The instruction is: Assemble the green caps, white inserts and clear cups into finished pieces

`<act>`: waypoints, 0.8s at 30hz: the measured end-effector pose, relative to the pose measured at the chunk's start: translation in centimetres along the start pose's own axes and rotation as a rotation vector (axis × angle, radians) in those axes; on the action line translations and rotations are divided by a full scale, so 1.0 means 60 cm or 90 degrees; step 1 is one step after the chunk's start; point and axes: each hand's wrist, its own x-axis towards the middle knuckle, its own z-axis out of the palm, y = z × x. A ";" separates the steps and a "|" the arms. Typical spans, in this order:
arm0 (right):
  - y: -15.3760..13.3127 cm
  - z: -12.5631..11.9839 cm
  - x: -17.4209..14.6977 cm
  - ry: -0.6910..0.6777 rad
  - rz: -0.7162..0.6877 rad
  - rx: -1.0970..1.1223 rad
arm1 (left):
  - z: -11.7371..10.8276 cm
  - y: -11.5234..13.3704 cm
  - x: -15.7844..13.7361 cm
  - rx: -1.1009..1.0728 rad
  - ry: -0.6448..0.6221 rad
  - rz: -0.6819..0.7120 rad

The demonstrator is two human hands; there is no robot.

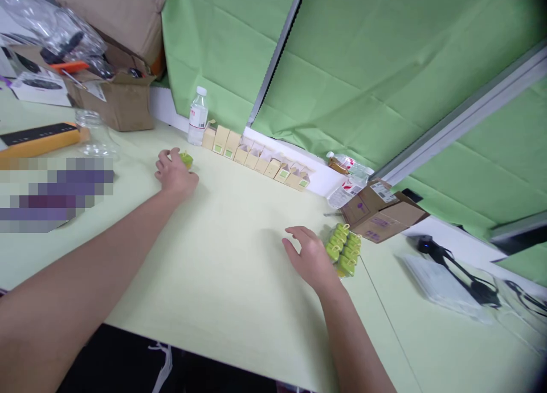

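At the left, my left hand (174, 175) reaches over the tabletop with its fingers spread and slightly bent. A small green piece (186, 159) sits right by its index finger and thumb, partly hidden by the hand; whether they touch is hard to see. My right hand (311, 255) hovers nearer the middle, thumb and fingers parted and nothing between them. Just right of it is a cluster of small green pieces with pale loops on top (344, 250), grouped in two rows. The wrist covers part of that cluster's near side.
Small beige cartons (256, 156) line the back wall. A water bottle (198, 117) stands at their left end; more bottles (348, 182) lie by a cardboard box (380, 211). A glass jar (94, 134) and an open carton (123, 102) are left; cables (465, 276) lie right.
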 end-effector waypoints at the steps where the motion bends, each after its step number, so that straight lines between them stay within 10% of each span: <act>1: -0.001 0.003 0.000 -0.006 -0.002 0.007 | 0.001 -0.001 -0.001 0.021 -0.009 -0.009; 7: -0.001 0.005 0.002 -0.014 0.022 0.037 | 0.009 0.045 -0.045 0.054 -0.059 0.037; 16: -0.031 0.039 0.009 0.006 0.035 0.294 | 0.029 0.129 -0.240 -0.299 -0.561 0.465; 24: -0.037 0.063 0.015 0.020 0.082 0.441 | 0.036 0.113 -0.234 -0.376 -0.623 0.465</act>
